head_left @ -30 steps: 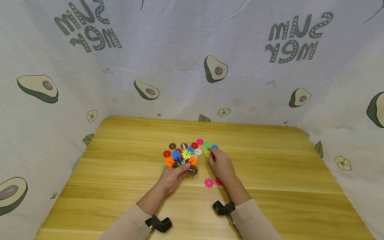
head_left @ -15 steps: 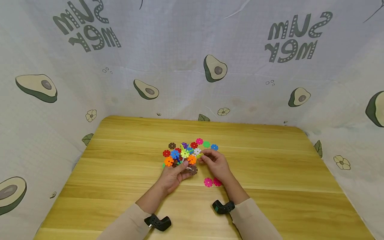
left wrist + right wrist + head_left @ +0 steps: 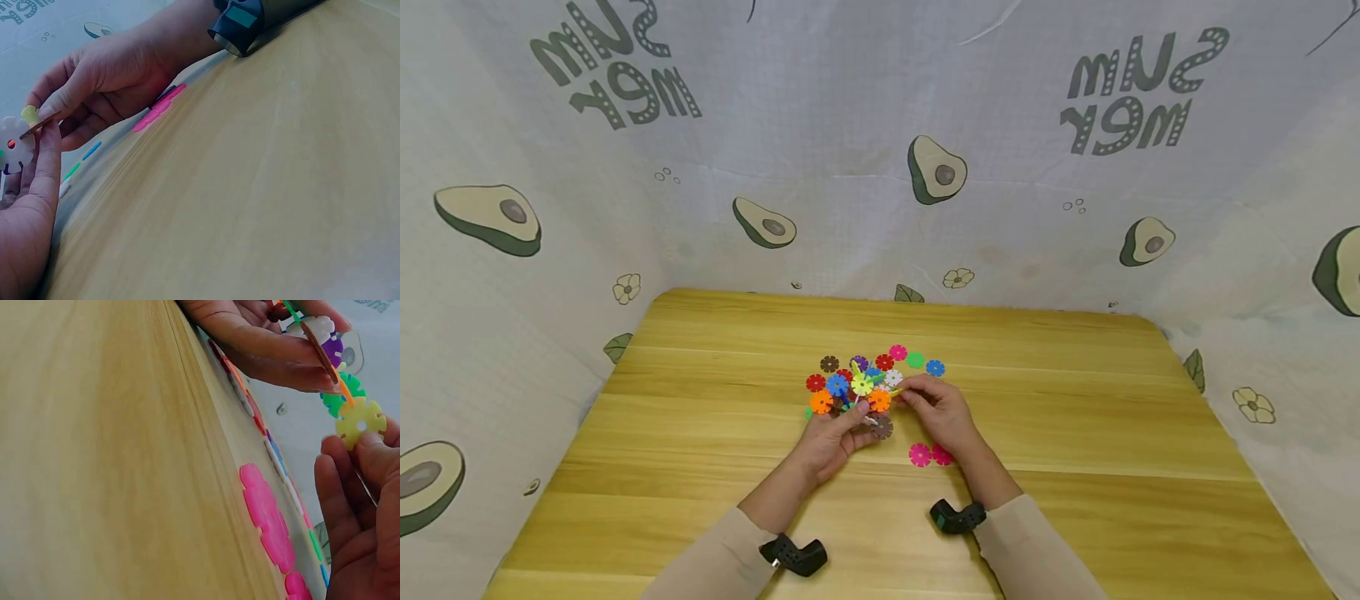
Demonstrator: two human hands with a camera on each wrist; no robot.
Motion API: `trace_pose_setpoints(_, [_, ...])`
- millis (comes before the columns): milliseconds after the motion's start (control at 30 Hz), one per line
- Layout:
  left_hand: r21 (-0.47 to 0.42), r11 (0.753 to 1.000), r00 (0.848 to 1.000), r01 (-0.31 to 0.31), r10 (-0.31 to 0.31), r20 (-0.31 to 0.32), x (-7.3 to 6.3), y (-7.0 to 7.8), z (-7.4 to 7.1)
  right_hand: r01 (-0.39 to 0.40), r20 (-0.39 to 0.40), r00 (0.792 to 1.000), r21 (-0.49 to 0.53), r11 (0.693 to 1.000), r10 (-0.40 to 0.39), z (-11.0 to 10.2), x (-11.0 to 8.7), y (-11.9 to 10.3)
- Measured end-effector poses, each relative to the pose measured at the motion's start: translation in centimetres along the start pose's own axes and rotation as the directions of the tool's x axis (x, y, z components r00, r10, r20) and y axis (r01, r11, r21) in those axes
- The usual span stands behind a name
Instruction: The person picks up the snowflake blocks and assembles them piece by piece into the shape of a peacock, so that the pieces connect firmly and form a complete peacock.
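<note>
My left hand grips a cluster of interlocked plastic snowflake discs, with blue, lime, orange, white and brown pieces, above the table. Between thumb and fingers, my right hand pinches a yellow snowflake disc. In the right wrist view this disc meets the edge of an orange disc on the cluster; whether their slots are joined I cannot tell. A brown disc sits edge-on by the left fingers. The cluster's underside is hidden by the left hand.
Loose discs lie flat on the wooden table: pink ones below the right hand, a green one and a blue one beyond it. More, including a brown disc and a red disc, lie behind the cluster.
My right hand has picked the yellow disc up from the table and moved it left to the cluster's right side. The left hand has stayed nearly in place.
</note>
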State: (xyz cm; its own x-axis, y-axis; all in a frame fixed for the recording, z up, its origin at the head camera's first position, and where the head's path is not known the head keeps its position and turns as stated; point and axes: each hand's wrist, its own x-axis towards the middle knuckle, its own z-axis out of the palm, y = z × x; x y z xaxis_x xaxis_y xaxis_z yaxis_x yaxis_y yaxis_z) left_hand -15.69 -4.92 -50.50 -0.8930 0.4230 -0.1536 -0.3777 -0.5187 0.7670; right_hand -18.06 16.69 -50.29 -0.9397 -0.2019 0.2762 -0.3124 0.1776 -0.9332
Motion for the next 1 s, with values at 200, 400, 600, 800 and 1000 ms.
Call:
trace_pose_setpoints(200, [0.029,1.0,1.0,-0.005,0.005,0.022,-0.02,0.05,0.13,0.11,0.003,0.994,-0.083,0.991,-0.11,0.18,0.0,-0.15])
trace_pose_setpoints(400, [0.042,0.999,1.0,-0.003,0.003,0.005,-0.02,0.01,0.19,0.109,0.005,0.994,-0.092,0.99,-0.109,0.3,-0.05,-0.32])
trace_pose_setpoints(600, [0.027,1.0,1.0,0.01,-0.01,-0.01,-0.1,0.01,0.17,0.07,0.002,0.998,-0.097,0.993,-0.071,0.26,-0.17,-0.17])
trace_pose_setpoints(800, [0.018,1.0,1.0,0.008,-0.008,-0.018,-0.13,0.03,0.18,0.054,0.002,0.999,-0.127,0.991,-0.054,0.17,-0.15,-0.06])
trace_pose_setpoints(1000, [0.004,1.0,1.0,0.008,-0.008,-0.017,-0.17,0.13,0.28,0.1,0.0,0.995,-0.137,0.985,-0.101,0.1,-0.11,0.1])
